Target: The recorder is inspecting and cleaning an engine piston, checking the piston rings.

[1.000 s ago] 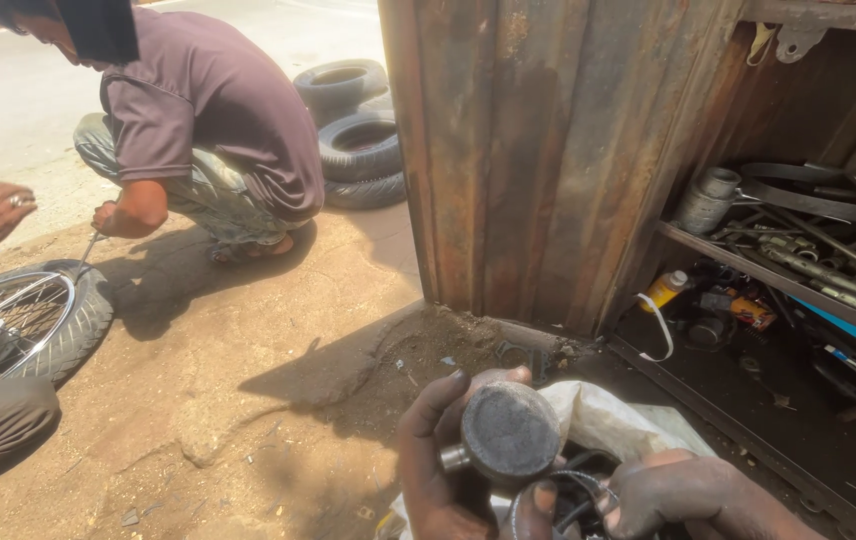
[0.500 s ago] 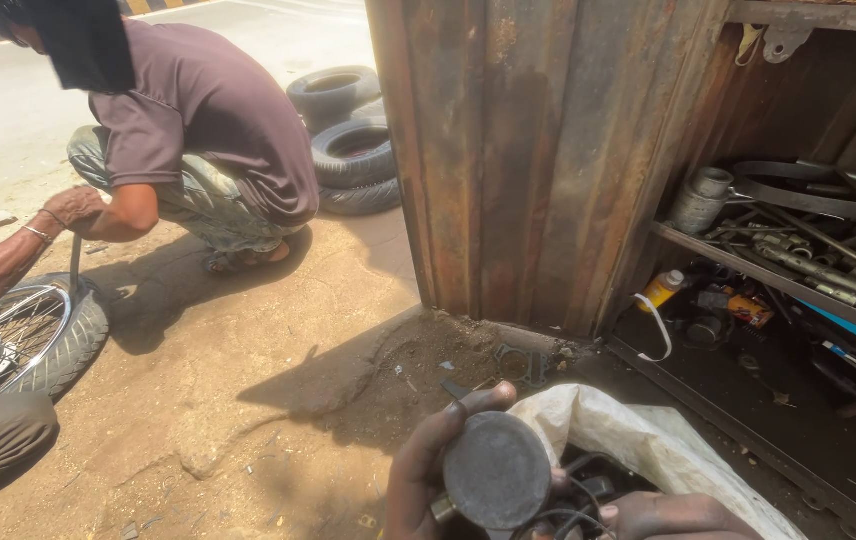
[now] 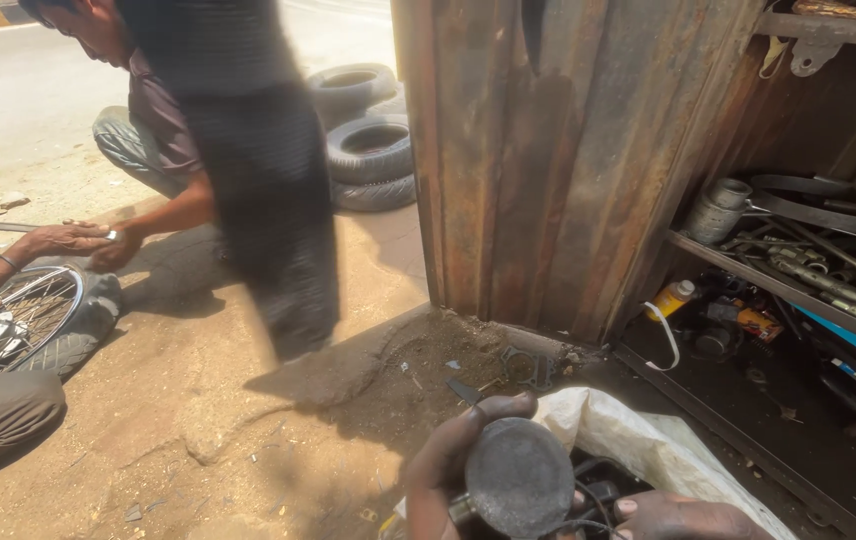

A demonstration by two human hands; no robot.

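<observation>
**A:** What is the left hand (image 3: 448,460) doing?

**B:** Its fingers are curled round a dark, round metal part (image 3: 518,478) with a flat, dusty face, thumb over the top rim. It is held up at the bottom edge of the view, just above a white sack (image 3: 638,435) lying on the dirt ground (image 3: 198,400).

**A:** And the right hand (image 3: 683,517)?

**B:** Only its top shows at the bottom edge, just beside the part. Fingertips lie close together over black cables (image 3: 598,495) in the sack's mouth; whether it grips anything, I cannot tell.

**A:** What stands around them?

**B:** Behind the sack is a rusty corrugated metal wall (image 3: 548,160). To its right an open shelf (image 3: 748,275) carries a metal can (image 3: 718,210) and loose tools; below it sits a yellow bottle (image 3: 673,298).

**A:** Anyone else?

**B:** A person (image 3: 163,130) crouches at the upper left, partly hidden by a dark blurred shape. Stacked tyres (image 3: 368,135) lie behind, against the wall. At the left edge another person's hands are at a spoked bicycle wheel (image 3: 23,320) resting on the ground, well apart from the sack.
</observation>
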